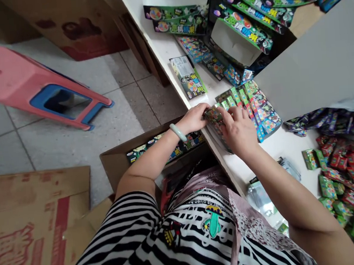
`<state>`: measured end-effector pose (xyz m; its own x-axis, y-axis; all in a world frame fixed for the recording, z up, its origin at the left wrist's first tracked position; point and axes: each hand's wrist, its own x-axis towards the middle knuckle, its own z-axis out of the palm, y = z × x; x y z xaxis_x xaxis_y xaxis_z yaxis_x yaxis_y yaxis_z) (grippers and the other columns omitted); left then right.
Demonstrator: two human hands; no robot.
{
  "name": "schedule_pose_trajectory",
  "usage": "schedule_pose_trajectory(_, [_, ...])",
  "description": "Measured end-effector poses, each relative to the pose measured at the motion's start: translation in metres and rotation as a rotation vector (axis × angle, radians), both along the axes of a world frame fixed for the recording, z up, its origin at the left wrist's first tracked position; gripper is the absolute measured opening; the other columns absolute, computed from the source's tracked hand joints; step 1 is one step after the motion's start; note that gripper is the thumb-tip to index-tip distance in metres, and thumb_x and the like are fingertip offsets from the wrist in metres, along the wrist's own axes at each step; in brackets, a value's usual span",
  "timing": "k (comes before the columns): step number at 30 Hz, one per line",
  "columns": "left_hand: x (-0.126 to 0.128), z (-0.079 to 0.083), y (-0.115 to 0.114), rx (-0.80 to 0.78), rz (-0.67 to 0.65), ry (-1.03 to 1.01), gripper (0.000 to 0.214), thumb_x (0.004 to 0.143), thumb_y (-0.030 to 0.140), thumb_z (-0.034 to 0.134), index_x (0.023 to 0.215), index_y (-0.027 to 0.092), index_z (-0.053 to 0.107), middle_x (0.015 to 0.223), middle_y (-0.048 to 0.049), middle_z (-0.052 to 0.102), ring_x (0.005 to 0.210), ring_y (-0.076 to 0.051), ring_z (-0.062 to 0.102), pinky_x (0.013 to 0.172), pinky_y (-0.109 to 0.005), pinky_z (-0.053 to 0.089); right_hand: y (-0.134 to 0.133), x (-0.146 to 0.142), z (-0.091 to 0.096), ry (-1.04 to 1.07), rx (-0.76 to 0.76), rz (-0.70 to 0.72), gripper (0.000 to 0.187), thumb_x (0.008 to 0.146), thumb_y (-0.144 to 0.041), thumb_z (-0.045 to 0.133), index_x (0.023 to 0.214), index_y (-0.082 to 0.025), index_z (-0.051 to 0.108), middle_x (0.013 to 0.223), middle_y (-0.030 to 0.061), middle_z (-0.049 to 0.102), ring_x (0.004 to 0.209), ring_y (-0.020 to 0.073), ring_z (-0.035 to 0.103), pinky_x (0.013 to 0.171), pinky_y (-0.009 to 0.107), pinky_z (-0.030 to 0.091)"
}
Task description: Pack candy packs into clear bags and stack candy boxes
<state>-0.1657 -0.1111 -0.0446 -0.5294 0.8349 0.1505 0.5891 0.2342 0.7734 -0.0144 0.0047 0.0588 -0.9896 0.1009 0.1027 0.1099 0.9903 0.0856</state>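
Note:
At the edge of the white table, my left hand (195, 117), with a pale bangle on the wrist, pinches the near left corner of a printed display box (268, 112). My right hand (240, 130) is curled over the same near side, its fingers bent and pressing on it. The part of the box between my hands has a dark, colourful print. Inside the box, small green and red boxes (238, 96) stand in rows. My fingers hide some of them, and the box's patterned lid lies folded out to the right.
A printed flat packet (188, 77) lies left of the box. Stacked display boxes (242, 23) stand at the back. Loose red boxes (345, 157) are heaped at right. Below the table edge is an open carton (115, 163). A pink stool (18, 79) stands on the floor.

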Motion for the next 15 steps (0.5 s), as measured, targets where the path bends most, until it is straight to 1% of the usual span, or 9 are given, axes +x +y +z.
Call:
schedule_pose_trajectory(2, [0.000, -0.003, 0.001, -0.003, 0.005, 0.013, 0.043, 0.069, 0.011, 0.059, 0.111, 0.017, 0.056, 0.115, -0.0103, 0.064, 0.110, -0.027, 0.060, 0.098, -0.041, 0.048, -0.001, -0.001, 0.003, -0.013, 0.004, 0.016, 0.048, 0.095, -0.021, 0.045, 0.144, -0.018, 0.049, 0.116, 0.0163, 0.060, 0.103, 0.0293, 0.052, 0.089, 0.043, 0.046])
schedule_pose_trajectory(3, [0.000, -0.004, 0.002, 0.002, 0.001, 0.021, 0.044, 0.068, 0.011, 0.059, 0.111, 0.017, 0.056, 0.115, -0.0102, 0.064, 0.110, -0.027, 0.060, 0.098, -0.041, 0.048, -0.001, -0.002, 0.005, -0.011, 0.005, 0.024, 0.049, 0.096, -0.023, 0.045, 0.144, -0.018, 0.048, 0.119, 0.0162, 0.060, 0.105, 0.0298, 0.051, 0.090, 0.044, 0.045])
schedule_pose_trajectory(6, [0.000, -0.005, 0.003, 0.021, 0.000, 0.034, 0.040, 0.067, 0.011, 0.059, 0.107, 0.017, 0.057, 0.107, -0.0086, 0.065, 0.100, -0.025, 0.062, 0.090, -0.039, 0.050, -0.002, -0.012, 0.011, -0.002, 0.002, 0.073, 0.051, 0.095, -0.027, 0.049, 0.146, -0.021, 0.045, 0.134, 0.0149, 0.056, 0.118, 0.0324, 0.046, 0.096, 0.047, 0.040])
schedule_pose_trajectory(7, [0.001, -0.005, 0.004, 0.024, 0.015, 0.037, 0.038, 0.067, 0.011, 0.058, 0.105, 0.016, 0.058, 0.103, -0.0080, 0.066, 0.095, -0.025, 0.062, 0.086, -0.037, 0.051, -0.002, -0.017, 0.012, -0.009, -0.004, 0.097, 0.050, 0.095, -0.026, 0.050, 0.144, -0.020, 0.046, 0.136, 0.0141, 0.056, 0.121, 0.0327, 0.045, 0.098, 0.047, 0.039])
schedule_pose_trajectory(11, [0.007, -0.002, 0.004, 0.036, 0.109, 0.048, 0.026, 0.072, 0.010, 0.054, 0.096, 0.017, 0.060, 0.092, -0.0065, 0.066, 0.085, -0.022, 0.061, 0.077, -0.034, 0.050, 0.005, -0.026, 0.017, -0.034, -0.023, 0.169, 0.037, 0.094, -0.023, 0.049, 0.129, -0.018, 0.058, 0.127, 0.0125, 0.064, 0.121, 0.0325, 0.046, 0.100, 0.049, 0.035])
schedule_pose_trajectory(15, [0.011, 0.001, 0.004, 0.044, 0.141, 0.046, 0.021, 0.075, 0.011, 0.052, 0.092, 0.018, 0.062, 0.089, -0.0055, 0.067, 0.080, -0.020, 0.061, 0.075, -0.033, 0.049, 0.015, -0.025, 0.020, -0.005, -0.011, 0.187, 0.033, 0.093, -0.024, 0.050, 0.124, -0.020, 0.060, 0.123, 0.0113, 0.065, 0.119, 0.0327, 0.047, 0.098, 0.049, 0.036])
